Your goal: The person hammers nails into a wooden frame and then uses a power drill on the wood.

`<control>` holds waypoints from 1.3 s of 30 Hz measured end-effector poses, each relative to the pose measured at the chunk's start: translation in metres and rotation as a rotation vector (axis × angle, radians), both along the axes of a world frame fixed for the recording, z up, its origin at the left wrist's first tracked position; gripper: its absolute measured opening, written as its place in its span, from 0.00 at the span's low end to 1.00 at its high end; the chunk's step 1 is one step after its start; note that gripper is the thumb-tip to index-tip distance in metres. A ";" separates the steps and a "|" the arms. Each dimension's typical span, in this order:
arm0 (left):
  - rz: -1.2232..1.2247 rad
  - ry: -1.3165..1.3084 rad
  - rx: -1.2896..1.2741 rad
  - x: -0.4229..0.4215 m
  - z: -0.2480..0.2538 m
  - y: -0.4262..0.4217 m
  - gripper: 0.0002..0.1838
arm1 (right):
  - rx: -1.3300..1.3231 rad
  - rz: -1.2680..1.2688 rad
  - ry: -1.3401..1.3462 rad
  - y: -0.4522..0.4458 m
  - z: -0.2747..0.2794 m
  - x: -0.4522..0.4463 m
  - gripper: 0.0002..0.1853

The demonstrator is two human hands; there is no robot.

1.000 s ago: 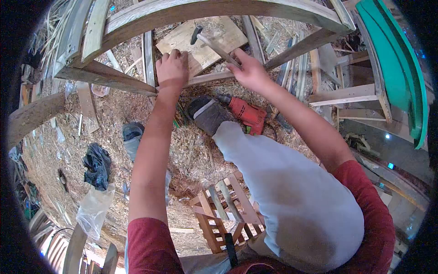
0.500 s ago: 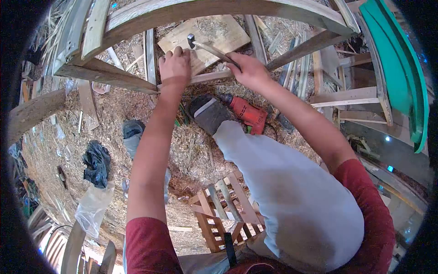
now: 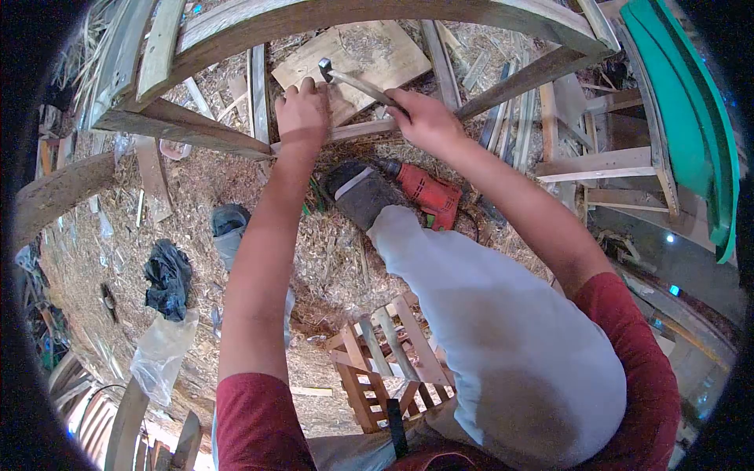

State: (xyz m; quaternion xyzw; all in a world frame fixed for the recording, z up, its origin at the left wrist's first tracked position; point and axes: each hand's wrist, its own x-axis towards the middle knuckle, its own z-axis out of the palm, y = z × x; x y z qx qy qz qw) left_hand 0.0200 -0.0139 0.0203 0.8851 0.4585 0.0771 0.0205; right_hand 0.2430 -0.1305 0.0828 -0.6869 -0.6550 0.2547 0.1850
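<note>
Hammer (image 3: 353,82) dipped closer to left hand (image 3: 303,116), right hand (image 3: 424,122) wrapped round it; couldn't tell left's grip. Drill (image 3: 428,195) below right hand had unreadable markings.

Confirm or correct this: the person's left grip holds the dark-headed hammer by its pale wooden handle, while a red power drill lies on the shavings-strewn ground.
Not the left grip: the head view shows the person's right grip holding the dark-headed hammer by its pale wooden handle, while a red power drill lies on the shavings-strewn ground.
</note>
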 end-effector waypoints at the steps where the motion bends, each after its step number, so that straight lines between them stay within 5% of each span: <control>1: 0.005 0.017 -0.017 0.001 0.003 0.000 0.14 | 0.012 -0.013 0.012 -0.001 -0.001 0.000 0.16; 39: 0.007 0.110 -0.133 -0.001 0.003 0.003 0.17 | -0.143 -0.055 0.032 0.005 0.009 -0.004 0.18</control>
